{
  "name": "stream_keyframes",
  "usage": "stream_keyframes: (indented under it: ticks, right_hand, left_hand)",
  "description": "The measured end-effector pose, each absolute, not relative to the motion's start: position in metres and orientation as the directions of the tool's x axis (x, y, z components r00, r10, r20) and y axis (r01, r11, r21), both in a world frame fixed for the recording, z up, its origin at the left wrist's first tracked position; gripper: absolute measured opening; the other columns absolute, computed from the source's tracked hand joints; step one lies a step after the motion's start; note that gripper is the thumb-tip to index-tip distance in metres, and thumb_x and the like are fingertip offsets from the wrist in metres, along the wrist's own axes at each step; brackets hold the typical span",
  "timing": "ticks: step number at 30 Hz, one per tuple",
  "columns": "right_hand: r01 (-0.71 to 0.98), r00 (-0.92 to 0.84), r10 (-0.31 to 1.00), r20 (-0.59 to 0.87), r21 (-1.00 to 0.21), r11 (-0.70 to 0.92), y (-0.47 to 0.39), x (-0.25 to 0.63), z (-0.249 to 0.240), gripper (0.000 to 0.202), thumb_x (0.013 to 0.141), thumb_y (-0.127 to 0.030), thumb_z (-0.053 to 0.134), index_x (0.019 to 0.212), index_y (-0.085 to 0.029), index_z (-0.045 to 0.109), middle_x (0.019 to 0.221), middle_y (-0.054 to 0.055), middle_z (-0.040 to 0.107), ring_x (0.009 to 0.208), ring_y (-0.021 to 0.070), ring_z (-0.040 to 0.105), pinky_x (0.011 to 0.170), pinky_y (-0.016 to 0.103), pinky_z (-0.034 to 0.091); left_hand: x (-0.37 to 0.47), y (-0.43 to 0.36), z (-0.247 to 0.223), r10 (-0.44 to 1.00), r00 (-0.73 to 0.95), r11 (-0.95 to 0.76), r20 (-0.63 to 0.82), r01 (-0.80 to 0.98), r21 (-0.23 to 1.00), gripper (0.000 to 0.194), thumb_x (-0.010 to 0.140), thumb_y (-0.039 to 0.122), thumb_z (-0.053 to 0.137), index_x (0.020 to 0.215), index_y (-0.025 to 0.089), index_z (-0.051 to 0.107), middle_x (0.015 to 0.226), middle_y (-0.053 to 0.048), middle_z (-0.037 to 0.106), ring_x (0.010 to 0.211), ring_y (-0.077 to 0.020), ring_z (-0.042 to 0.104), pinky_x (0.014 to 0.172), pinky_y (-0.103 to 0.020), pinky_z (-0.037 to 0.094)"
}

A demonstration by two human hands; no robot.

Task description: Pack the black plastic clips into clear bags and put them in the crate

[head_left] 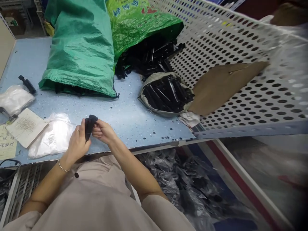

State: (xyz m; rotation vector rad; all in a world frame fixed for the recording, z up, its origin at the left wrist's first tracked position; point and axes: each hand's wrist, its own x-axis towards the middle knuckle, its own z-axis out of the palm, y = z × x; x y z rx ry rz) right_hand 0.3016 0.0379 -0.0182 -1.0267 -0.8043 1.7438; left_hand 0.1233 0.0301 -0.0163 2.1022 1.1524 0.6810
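A small black plastic part [89, 126] is held between my two hands, above the front of the blue table [127, 112]. My left hand [78, 141] wraps round its lower body. At its upper right end, the fingers of my right hand [104, 131] pinch it. Its exact kind does not show. Just left of my hands lies a stack of clear plastic bags [54, 136]. Similar long black parts [166, 93] fill an open cloth bag [150, 107] to the right.
A green sack [80, 48] and a printed green bag [134, 25] spilling black parts stand behind. A perforated white crate [216, 35] borders the right. Left are a white card [27, 126] and another black piece [27, 84]. Below the table edge sit bagged items [178, 179].
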Motion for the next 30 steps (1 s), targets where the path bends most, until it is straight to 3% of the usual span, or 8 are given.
stream_keyframes:
  ticks: [5, 8, 10, 13, 17, 21, 23, 30]
  right_hand:
    - [0.192, -0.118, 0.986, -0.115, -0.977, -0.091, 0.04, 0.311, -0.01, 0.044, 0.096, -0.062, 0.039, 0.089, -0.021, 0.052, 0.073, 0.001, 0.055, 0.058, 0.0127, 0.048, 0.053, 0.025, 0.036]
    - [0.739, -0.201, 0.957, 0.211, -0.608, 0.289, 0.04, 0.321, -0.006, 0.038, 0.102, -0.052, 0.04, 0.095, -0.019, 0.057, 0.087, 0.008, 0.062, 0.077, 0.0184, 0.057, 0.063, 0.028, 0.04]
    - [0.835, -0.338, 0.893, 0.297, -0.343, 0.43, 0.042, 0.328, -0.005, 0.041, 0.104, -0.048, 0.035, 0.087, -0.019, 0.059, 0.081, 0.009, 0.062, 0.075, 0.0191, 0.057, 0.062, 0.029, 0.039]
    - [0.817, -0.362, 0.86, 0.36, -0.321, 0.478, 0.048, 0.337, 0.0, 0.045, 0.106, -0.046, 0.029, 0.085, -0.019, 0.059, 0.074, 0.007, 0.062, 0.069, 0.0176, 0.057, 0.06, 0.028, 0.038]
    - [0.634, -0.179, 0.942, 0.283, -0.699, 0.33, 0.045, 0.335, 0.021, 0.044, 0.104, -0.051, 0.034, 0.084, -0.021, 0.058, 0.071, 0.002, 0.06, 0.064, 0.0147, 0.054, 0.062, 0.028, 0.04]
    - [0.231, -0.071, 0.997, 0.017, -0.972, 0.033, 0.02, 0.311, 0.028, 0.051, 0.096, -0.065, 0.044, 0.073, -0.021, 0.053, 0.059, -0.003, 0.045, 0.053, 0.011, 0.04, 0.053, 0.026, 0.031]
    - [-0.035, -0.129, 0.975, -0.179, -0.982, -0.185, 0.006, 0.291, 0.017, 0.052, 0.09, -0.07, 0.049, 0.073, -0.02, 0.051, 0.055, -0.006, 0.038, 0.048, 0.0081, 0.031, 0.047, 0.025, 0.024]
    - [-0.267, -0.248, 0.853, -0.46, -0.814, -0.516, 0.028, 0.268, -0.02, 0.045, 0.077, -0.062, 0.064, 0.069, -0.021, 0.048, 0.048, -0.009, 0.033, 0.041, 0.0058, 0.021, 0.041, 0.023, 0.013]
  left_hand:
    - [0.111, 0.04, -0.01, 0.851, 0.525, -0.25, -0.022, 0.441, 0.862, 0.081, 0.088, 0.021, 0.055, 0.16, 0.024, 0.018, 0.158, -0.015, 0.036, 0.146, -0.0344, 0.036, 0.12, -0.052, 0.03]
    - [0.106, 0.047, -0.002, 0.811, 0.581, -0.145, -0.068, 0.312, 0.939, 0.078, 0.088, 0.021, 0.056, 0.159, 0.024, 0.023, 0.164, -0.01, 0.029, 0.152, -0.0313, 0.026, 0.126, -0.049, 0.019]
    - [0.105, 0.046, 0.003, 0.785, 0.616, -0.113, -0.074, 0.259, 0.959, 0.076, 0.09, 0.025, 0.056, 0.159, 0.023, 0.024, 0.165, -0.009, 0.029, 0.153, -0.031, 0.025, 0.126, -0.048, 0.019]
    - [0.107, 0.037, 0.005, 0.763, 0.644, -0.173, -0.047, 0.274, 0.946, 0.075, 0.097, 0.038, 0.049, 0.161, 0.021, 0.013, 0.166, -0.013, 0.023, 0.153, -0.0323, 0.024, 0.125, -0.049, 0.022]
    - [0.113, 0.034, -0.016, 0.764, 0.641, -0.262, -0.076, 0.415, 0.871, 0.098, 0.092, 0.049, 0.057, 0.161, 0.019, -0.004, 0.155, -0.022, 0.042, 0.136, -0.0376, 0.05, 0.109, -0.052, 0.042]
    - [0.113, 0.074, -0.035, 0.788, 0.506, 0.099, -0.351, 0.46, 0.883, 0.102, 0.084, 0.038, 0.066, 0.161, 0.017, 0.002, 0.104, -0.013, 0.071, 0.081, -0.0269, 0.071, 0.079, -0.044, 0.054]
    - [0.109, 0.103, -0.025, 0.785, 0.49, 0.28, -0.378, 0.263, 0.923, 0.094, 0.082, 0.028, 0.064, 0.159, 0.014, 0.013, 0.114, -0.017, 0.068, 0.079, -0.0214, 0.069, 0.076, -0.039, 0.054]
    - [0.12, 0.099, 0.068, 0.723, 0.658, -0.042, 0.211, -0.263, 0.964, 0.084, 0.089, 0.065, 0.056, 0.156, 0.034, 0.015, 0.151, -0.015, 0.042, 0.104, -0.024, 0.067, 0.092, -0.043, 0.054]
